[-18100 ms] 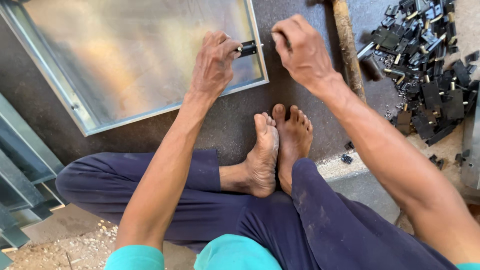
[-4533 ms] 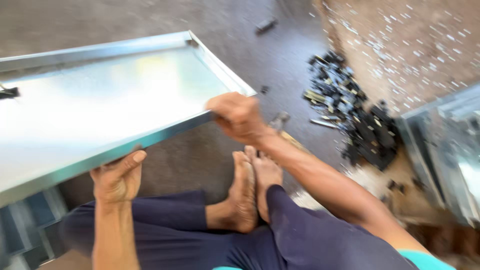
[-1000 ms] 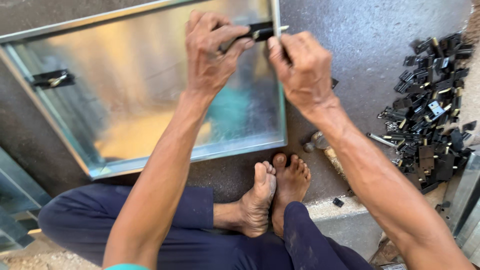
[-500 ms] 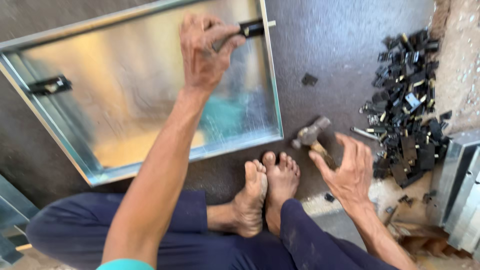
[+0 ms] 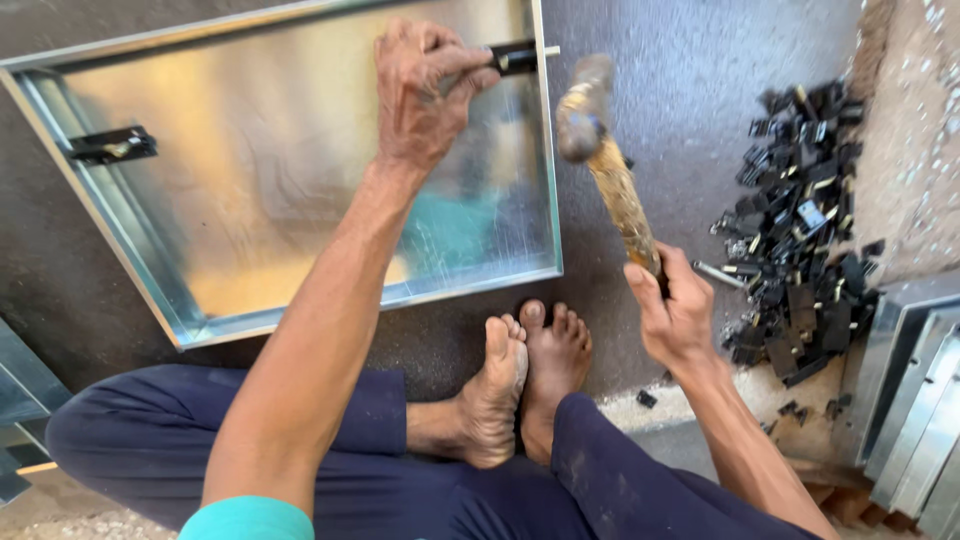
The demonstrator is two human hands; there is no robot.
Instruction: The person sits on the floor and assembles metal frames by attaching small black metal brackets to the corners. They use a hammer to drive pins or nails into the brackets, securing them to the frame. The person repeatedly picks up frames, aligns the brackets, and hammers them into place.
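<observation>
hammer head [image 5: 583, 108]: motion-blurred | metal trays [image 5: 915, 400]: cut off right

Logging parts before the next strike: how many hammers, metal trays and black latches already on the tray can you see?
Hammers: 1, hammer in the right hand.
Metal trays: 1, tray.
Black latches on it: 2, latch; latch under the left hand.
Total: 4

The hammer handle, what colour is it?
The hammer handle is mottled yellowish-brown wood, in the head view.
</observation>
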